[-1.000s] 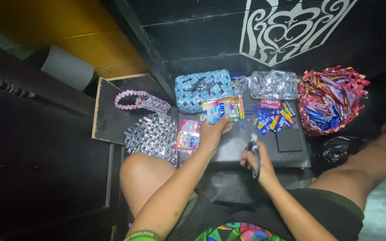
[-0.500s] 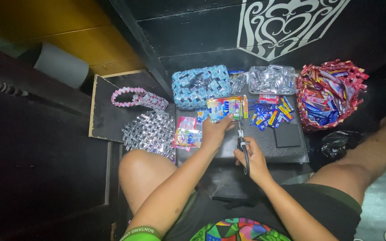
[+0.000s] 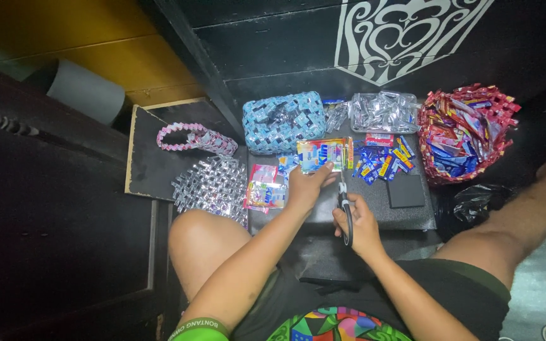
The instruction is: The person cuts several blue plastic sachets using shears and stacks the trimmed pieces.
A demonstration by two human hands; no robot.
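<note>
While your left hand (image 3: 308, 187) pinches the colourful wrapper (image 3: 321, 153) at twelve o'clock on the desk (image 3: 380, 215), your right hand's (image 3: 356, 222) fingers grip the scissors (image 3: 344, 208), so cutting looks underway; next, feed the blades straight.

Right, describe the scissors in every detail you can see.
The scissors look slim, with dark handles and pale blades. The right hand grips the handles; the blades point away from the person toward the colourful wrapper that the left hand holds. They sit over the dark board. Whether the blades are open cannot be told.
</note>
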